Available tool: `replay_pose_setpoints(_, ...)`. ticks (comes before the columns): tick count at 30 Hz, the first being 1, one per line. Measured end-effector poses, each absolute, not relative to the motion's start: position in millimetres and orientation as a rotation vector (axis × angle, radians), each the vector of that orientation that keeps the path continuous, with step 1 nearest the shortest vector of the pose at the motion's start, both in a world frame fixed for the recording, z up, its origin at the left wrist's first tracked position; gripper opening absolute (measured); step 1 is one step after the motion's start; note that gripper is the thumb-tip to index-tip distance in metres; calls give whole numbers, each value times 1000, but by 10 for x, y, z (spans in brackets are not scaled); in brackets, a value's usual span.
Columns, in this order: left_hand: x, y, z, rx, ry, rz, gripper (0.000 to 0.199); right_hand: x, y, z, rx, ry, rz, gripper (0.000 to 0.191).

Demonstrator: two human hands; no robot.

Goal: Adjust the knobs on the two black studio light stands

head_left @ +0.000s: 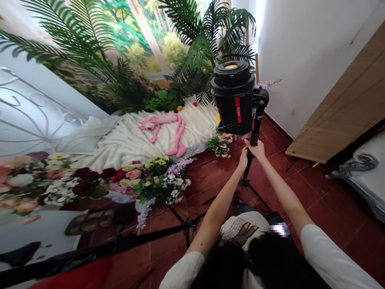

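A black studio light [224, 102] with a red label on its side sits on top of a black light stand [256, 126] in front of me. My right hand [257, 150] is closed round the stand's pole just below the light. Pressed close against the pole's left side, slightly lower, is my left hand [244, 159]; its fingers are bent in at the stand, and what exactly they pinch there is partly hidden. Lower down, the stand's legs spread over the red tiled floor [279, 164] by my feet.
A pink plush toy [168, 124] lies on a white furry blanket [120, 138]. Artificial flowers [156, 176] stand at left, near a second black stand [138, 237] lying across the lower left. Palm fronds [198, 52] hang behind the light. A brown panel [339, 96] leans at right beside a silver-trimmed sofa [367, 168].
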State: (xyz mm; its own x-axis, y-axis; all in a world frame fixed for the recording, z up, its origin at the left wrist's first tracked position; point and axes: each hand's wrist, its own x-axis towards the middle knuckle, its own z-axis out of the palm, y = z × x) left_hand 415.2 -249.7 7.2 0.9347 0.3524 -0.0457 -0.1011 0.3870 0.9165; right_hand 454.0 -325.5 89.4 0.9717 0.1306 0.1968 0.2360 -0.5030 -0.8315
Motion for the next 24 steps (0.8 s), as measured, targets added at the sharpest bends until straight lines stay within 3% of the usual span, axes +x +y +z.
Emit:
replay_pose_setpoints(9, 4085, -2494, 150, 1225, 189, 293, 29, 4678, -3234, 1138, -1761, -521, 80, 48)
replay_pose_setpoints(17, 3953, -2473, 435, 1344, 99, 284, 32, 4637, -3102, 1447, -1680, -406, -144, 47)
replay_pose_setpoints(24, 4017, -2512, 611, 1518, 7, 345, 50, 4688, -3011, 1926, -1621, -399, -212, 44)
